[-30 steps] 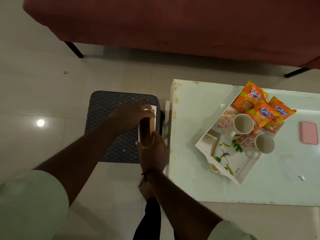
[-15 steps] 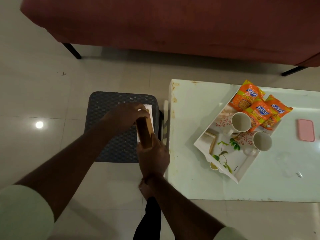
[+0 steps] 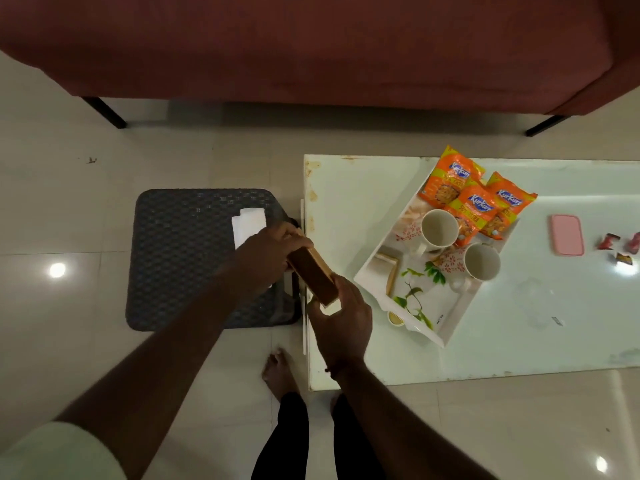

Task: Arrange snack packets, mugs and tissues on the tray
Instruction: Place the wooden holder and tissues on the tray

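Observation:
I hold a brown wooden tissue holder [image 3: 313,274] between both hands, over the gap between the dark stool [image 3: 180,258] and the white table [image 3: 519,341]. My left hand [image 3: 268,258] grips its far end and my right hand [image 3: 341,322] grips its near end. White tissues [image 3: 247,226] lie on the stool behind my left hand. On the table the white tray [image 3: 450,327] with a leaf print carries two mugs [image 3: 440,228] [image 3: 481,262] and three orange snack packets [image 3: 474,206] at its far end.
A pink flat case [image 3: 568,234] and a few small wrapped sweets [image 3: 620,247] lie on the table to the right of the tray. A red sofa [image 3: 311,46] spans the back. My bare foot [image 3: 277,370] stands by the table's near left corner.
Both hands have lifted the tissue holder off the stool and carried it right, toward the table edge, tilting it. The white tissues stay on the stool, now uncovered.

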{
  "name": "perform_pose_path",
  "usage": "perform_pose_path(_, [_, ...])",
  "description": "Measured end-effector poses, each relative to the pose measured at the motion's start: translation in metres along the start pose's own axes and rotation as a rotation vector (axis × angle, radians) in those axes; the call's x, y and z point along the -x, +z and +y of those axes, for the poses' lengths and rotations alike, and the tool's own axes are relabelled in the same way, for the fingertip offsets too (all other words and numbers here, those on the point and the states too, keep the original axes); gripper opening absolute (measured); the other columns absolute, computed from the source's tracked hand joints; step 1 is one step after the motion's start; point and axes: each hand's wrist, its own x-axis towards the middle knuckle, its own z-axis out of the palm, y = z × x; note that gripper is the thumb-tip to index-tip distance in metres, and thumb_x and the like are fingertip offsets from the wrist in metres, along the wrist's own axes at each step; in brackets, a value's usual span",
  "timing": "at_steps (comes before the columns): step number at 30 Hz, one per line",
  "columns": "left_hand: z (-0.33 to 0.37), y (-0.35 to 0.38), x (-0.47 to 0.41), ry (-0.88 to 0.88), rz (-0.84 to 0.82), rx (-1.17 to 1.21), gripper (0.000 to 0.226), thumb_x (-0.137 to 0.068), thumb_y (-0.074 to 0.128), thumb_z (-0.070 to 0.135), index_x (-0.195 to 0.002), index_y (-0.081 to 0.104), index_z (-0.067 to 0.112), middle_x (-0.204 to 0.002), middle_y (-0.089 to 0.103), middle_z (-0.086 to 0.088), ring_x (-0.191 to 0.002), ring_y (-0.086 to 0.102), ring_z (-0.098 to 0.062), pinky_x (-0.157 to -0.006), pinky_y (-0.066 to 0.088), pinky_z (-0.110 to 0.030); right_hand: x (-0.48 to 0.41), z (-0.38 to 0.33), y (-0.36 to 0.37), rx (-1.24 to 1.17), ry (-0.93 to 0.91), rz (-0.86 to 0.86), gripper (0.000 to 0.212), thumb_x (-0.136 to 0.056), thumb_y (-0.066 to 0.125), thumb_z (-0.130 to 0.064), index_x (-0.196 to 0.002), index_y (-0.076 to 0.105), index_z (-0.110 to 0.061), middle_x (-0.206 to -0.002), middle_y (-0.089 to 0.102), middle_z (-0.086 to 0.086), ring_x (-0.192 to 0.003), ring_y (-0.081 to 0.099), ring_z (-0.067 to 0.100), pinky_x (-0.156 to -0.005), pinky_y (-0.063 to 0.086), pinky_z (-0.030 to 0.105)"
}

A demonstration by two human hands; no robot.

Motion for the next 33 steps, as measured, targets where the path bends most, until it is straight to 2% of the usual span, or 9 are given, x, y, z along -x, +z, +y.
perform_pose_path(3, [0.025,0.019,-0.009,-0.007,-0.030,0.026,0.055,-0.086,0.069,0.009,-0.136,0.053,0.025,-0.142,0.046,-0.005,-0.127,0.050,-0.026,-0.105,0.040,-0.030,-0.006,0.028,-0.022,-0.002,0.003,0.019,0.059,-0.072,0.078,-0.029,-0.127,0.061,-0.017,-0.121,0.065,0.000,-0.106,0.061,0.017,-0.092,0.054,0.036])
perform_pose_path(7, [0.057,0.039,-0.021,-0.009,-0.063,0.095,0.053,-0.088,0.069,0.011,-0.137,0.052,0.023,-0.141,0.046,-0.004,-0.128,0.050,-0.025,-0.101,0.036,-0.022,-0.014,0.059,-0.052,-0.033,0.003,0.046,0.056,-0.069,0.076,-0.027,-0.122,0.064,-0.015,-0.116,0.061,0.001,-0.102,0.058,0.016,-0.085,0.056,0.037])
perform_pose_path(12, [0.095,0.062,-0.034,-0.016,-0.077,0.131,0.051,-0.092,0.063,0.009,-0.140,0.050,0.021,-0.143,0.045,-0.007,-0.128,0.051,-0.026,-0.104,0.041,-0.028,-0.025,0.095,-0.085,-0.009,-0.005,0.090,0.056,-0.064,0.070,-0.034,-0.116,0.067,-0.015,-0.110,0.065,0.000,-0.102,0.058,0.018,-0.087,0.053,0.040])
perform_pose_path(14, [0.106,0.071,-0.039,-0.010,-0.076,0.137,0.051,-0.093,0.062,0.010,-0.141,0.049,0.021,-0.142,0.045,-0.009,-0.126,0.053,-0.027,-0.103,0.043,-0.029,-0.029,0.108,-0.096,0.039,-0.009,0.105,0.055,-0.063,0.074,-0.032,-0.115,0.068,-0.017,-0.110,0.067,0.000,-0.104,0.057,0.020,-0.090,0.049,0.042])
perform_pose_path(16, [0.117,0.081,-0.045,0.005,-0.075,0.132,0.051,-0.093,0.062,0.012,-0.141,0.049,0.020,-0.141,0.045,-0.011,-0.125,0.054,-0.029,-0.103,0.045,-0.032,-0.033,0.122,-0.106,0.086,-0.006,0.110,0.056,-0.063,0.078,-0.034,-0.115,0.068,-0.019,-0.112,0.069,-0.002,-0.107,0.057,0.020,-0.089,0.046,0.038])
perform_pose_path(19, [0.129,0.096,-0.054,0.002,-0.084,0.120,0.051,-0.093,0.062,0.015,-0.142,0.048,0.020,-0.140,0.045,-0.012,-0.124,0.055,-0.029,-0.103,0.046,-0.036,-0.040,0.136,-0.119,0.138,0.001,0.088,0.055,-0.066,0.068,-0.045,-0.115,0.066,-0.022,-0.113,0.069,-0.005,-0.109,0.055,0.019,-0.083,0.037,0.032])
perform_pose_path(21, [0.135,0.107,-0.060,-0.016,-0.084,0.117,0.050,-0.094,0.061,0.016,-0.142,0.048,0.020,-0.140,0.045,-0.011,-0.125,0.054,-0.028,-0.106,0.046,-0.039,-0.044,0.146,-0.124,0.165,0.016,0.070,0.053,-0.067,0.072,-0.040,-0.117,0.065,-0.023,-0.113,0.069,-0.006,-0.110,0.055,0.021,-0.084,0.034,0.031])
perform_pose_path(26, [0.149,0.128,-0.071,-0.003,-0.032,0.107,0.047,-0.094,0.059,0.011,-0.141,0.050,0.016,-0.140,0.049,-0.014,-0.128,0.051,-0.030,-0.108,0.045,-0.045,-0.051,0.167,-0.127,0.231,0.035,0.050,0.055,-0.069,0.078,-0.034,-0.120,0.065,-0.020,-0.120,0.067,-0.001,-0.113,0.054,0.024,-0.088,0.039,0.037])
perform_pose_path(33, [0.148,0.148,-0.083,-0.003,-0.030,0.022,0.050,-0.093,0.059,0.010,-0.141,0.049,0.018,-0.134,0.052,-0.015,-0.122,0.054,-0.032,-0.102,0.049,-0.047,-0.056,0.181,-0.121,0.337,0.055,0.017,0.055,-0.075,0.077,-0.036,-0.125,0.064,-0.020,-0.115,0.061,0.004,-0.106,0.053,0.027,-0.085,0.044,0.039])
